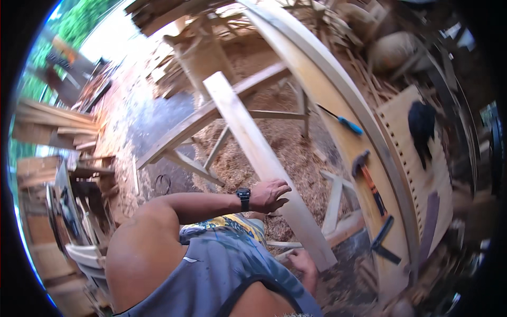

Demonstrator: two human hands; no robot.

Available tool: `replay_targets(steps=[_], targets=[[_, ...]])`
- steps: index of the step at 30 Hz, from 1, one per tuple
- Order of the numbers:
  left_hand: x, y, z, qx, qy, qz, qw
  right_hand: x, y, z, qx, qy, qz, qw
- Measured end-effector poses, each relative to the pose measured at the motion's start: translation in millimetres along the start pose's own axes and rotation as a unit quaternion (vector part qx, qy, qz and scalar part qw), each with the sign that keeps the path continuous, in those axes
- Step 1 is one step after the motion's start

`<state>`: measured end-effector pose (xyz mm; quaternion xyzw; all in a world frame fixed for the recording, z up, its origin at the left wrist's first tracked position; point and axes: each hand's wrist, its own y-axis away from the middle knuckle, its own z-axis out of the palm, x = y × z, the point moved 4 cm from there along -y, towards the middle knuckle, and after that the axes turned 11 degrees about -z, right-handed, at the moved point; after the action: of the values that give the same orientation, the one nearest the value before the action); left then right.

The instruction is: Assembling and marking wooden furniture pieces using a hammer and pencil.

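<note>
One pale board [248,137] is lying across a wooden trestle [177,135], presumably for support. The left hand [269,195] is resting over its edge — loosely spread, probably steadying — while the right hand [304,263] is sitting beside its near end, grip impossible to tell.

A carpentry workshop, open to the outdoors, where bright green foliage [84,21] shows: light-brown wood shavings [303,164] lie thick around a rough brown wooden trestle [185,129], a long, straight pale plank [259,153] crosses over it, stacked brown timber boards [53,119] sit at the left, and a blue-handled screwdriver [348,124], an orange-and-black-handled hammer [369,182] and a dark L-shaped square [381,240] rest along a broad yellowish wooden board [338,145]
</note>
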<state>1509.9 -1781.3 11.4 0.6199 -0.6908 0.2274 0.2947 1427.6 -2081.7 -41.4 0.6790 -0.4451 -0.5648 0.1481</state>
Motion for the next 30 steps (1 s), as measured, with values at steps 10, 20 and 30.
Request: replay_targets(steps=[10,20,30], targets=[[-94,146,-17,-0.266,0.590,-0.357,0.673,-197,-70,77,0.100,0.018,-0.115,0.988],[-144,272,-67,-0.453,0.665,-0.320,0.500,-325,-87,270,0.585,-0.018,-0.137,0.800],[-168,384,-68,-0.608,0.450,-0.285,0.589,-313,-49,431,0.556,-0.244,-0.113,0.786]])
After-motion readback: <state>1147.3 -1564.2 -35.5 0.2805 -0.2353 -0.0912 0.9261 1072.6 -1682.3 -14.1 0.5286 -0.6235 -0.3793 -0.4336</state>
